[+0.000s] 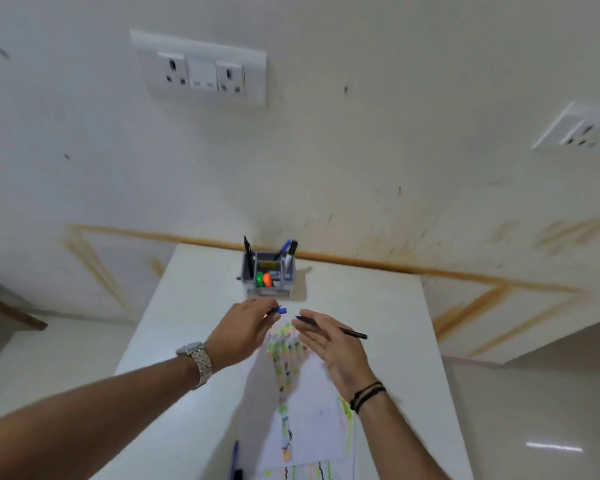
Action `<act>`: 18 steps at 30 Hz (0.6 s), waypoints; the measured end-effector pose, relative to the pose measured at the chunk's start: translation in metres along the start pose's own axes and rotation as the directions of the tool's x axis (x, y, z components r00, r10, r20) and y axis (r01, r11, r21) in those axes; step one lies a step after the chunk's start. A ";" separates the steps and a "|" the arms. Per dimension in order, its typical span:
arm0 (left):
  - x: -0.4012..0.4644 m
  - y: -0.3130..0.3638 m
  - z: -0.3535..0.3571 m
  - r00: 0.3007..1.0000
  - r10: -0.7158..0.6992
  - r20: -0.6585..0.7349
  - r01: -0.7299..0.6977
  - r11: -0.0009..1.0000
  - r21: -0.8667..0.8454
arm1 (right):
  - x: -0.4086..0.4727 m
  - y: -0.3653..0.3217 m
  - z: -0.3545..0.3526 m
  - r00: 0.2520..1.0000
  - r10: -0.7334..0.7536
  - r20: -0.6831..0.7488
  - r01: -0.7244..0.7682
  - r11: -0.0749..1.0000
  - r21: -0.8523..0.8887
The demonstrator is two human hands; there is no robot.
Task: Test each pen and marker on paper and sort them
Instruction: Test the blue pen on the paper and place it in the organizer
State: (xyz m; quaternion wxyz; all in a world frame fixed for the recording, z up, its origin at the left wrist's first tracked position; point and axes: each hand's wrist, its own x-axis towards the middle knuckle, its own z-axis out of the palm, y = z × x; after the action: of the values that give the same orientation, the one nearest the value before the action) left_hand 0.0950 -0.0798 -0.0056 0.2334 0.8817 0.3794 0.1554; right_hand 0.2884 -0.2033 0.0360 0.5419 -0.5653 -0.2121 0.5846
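- Two hands work above the paper, apart from each other, at its far end.
- The left hand pinches a small blue cap at its fingertips, just beyond the far edge of the paper.
- The right hand is loosely open, palm turned inward; a black pen lies across its fingers, tip pointing toward the cap. How firmly it is gripped cannot be told through the blur.
- Step in hand, as judged: recapping the pen, or just uncapped for testing; which of these cannot be told.
- To do it well: settle the pen between thumb and fingers first, line cap and tip on one axis, then press straight until seated.
- The paper carries green, orange and black test strokes along its length.
- Beyond the paper stands the organiser, holding a green marker, an orange marker and upright pens.
- Beside the near left edge of the paper lies a blue pen.
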 end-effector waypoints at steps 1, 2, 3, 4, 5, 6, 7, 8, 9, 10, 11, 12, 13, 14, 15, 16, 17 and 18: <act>0.002 0.013 -0.020 1.000 -0.010 -0.020 0.008 0.995 -0.099 | -0.007 -0.016 0.005 0.999 -0.035 0.002 0.035 0.999 0.021; 0.002 0.025 -0.039 1.000 -0.012 -0.025 0.007 0.985 -0.173 | -0.013 -0.031 0.010 0.998 -0.069 0.006 0.069 0.997 0.036; 0.003 0.036 -0.058 1.000 -0.002 -0.027 -0.004 0.976 -0.217 | -0.020 -0.046 0.014 0.994 -0.109 0.015 0.108 0.992 0.059; 0.005 0.047 -0.077 1.000 0.014 -0.028 -0.021 0.968 -0.249 | -0.028 -0.062 0.019 0.988 -0.149 0.028 0.147 0.986 0.073; 0.005 0.056 -0.095 0.999 0.032 -0.027 -0.038 0.962 -0.272 | -0.037 -0.076 0.025 0.981 -0.186 0.051 0.181 0.979 0.089; 0.006 0.064 -0.111 0.998 0.051 -0.030 -0.058 0.956 -0.288 | -0.047 -0.090 0.031 0.972 -0.221 0.077 0.213 0.972 0.098; 0.007 0.072 -0.127 0.997 0.068 -0.042 -0.077 0.950 -0.303 | -0.054 -0.102 0.036 0.962 -0.253 0.100 0.243 0.964 0.108; 0.007 0.079 -0.141 0.995 0.080 -0.057 -0.094 0.944 -0.316 | -0.061 -0.112 0.039 0.952 -0.281 0.120 0.268 0.956 0.118; 0.007 0.086 -0.153 0.993 0.094 -0.067 -0.111 0.939 -0.325 | -0.067 -0.120 0.042 0.942 -0.307 0.139 0.290 0.948 0.130; 0.007 0.092 -0.165 0.991 0.110 -0.077 -0.129 0.937 -0.324 | -0.072 -0.127 0.045 0.931 -0.330 0.154 0.312 0.941 0.131; 0.007 0.097 -0.175 0.988 0.126 -0.087 -0.147 0.939 -0.311 | -0.077 -0.134 0.048 0.922 -0.351 0.167 0.333 0.935 0.123; 0.006 0.101 -0.183 0.986 0.138 -0.095 -0.160 0.945 -0.285 | -0.081 -0.139 0.050 0.914 -0.366 0.178 0.350 0.930 0.111; 0.005 0.103 -0.189 0.984 0.146 -0.101 -0.167 0.953 -0.251 | -0.084 -0.144 0.052 0.907 -0.379 0.184 0.366 0.925 0.099; 0.005 0.104 -0.194 0.983 0.147 -0.109 -0.167 0.964 -0.206 | -0.087 -0.148 0.054 0.902 -0.391 0.184 0.381 0.920 0.089; 0.004 0.105 -0.199 0.982 0.149 -0.113 -0.166 0.973 -0.161 | -0.089 -0.152 0.057 0.898 -0.401 0.180 0.394 0.916 0.075; 0.005 0.107 -0.204 0.981 0.156 -0.113 -0.169 0.979 -0.116 | -0.090 -0.156 0.059 0.895 -0.412 0.172 0.409 0.911 0.054; 0.005 0.109 -0.209 0.979 0.172 -0.110 -0.181 0.980 -0.079 | -0.090 -0.160 0.060 0.891 -0.424 0.162 0.427 0.904 0.022; 0.006 0.112 -0.213 0.976 0.188 -0.106 -0.194 0.980 -0.046 | -0.090 -0.164 0.062 0.888 -0.437 0.143 0.443 0.896 -0.016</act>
State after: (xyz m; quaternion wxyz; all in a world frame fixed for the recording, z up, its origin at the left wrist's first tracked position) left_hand 0.0693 -0.0806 0.2332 0.2227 0.8981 0.2998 0.2323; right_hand 0.2773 -0.2061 0.2330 0.6309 -0.4742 -0.3849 0.4786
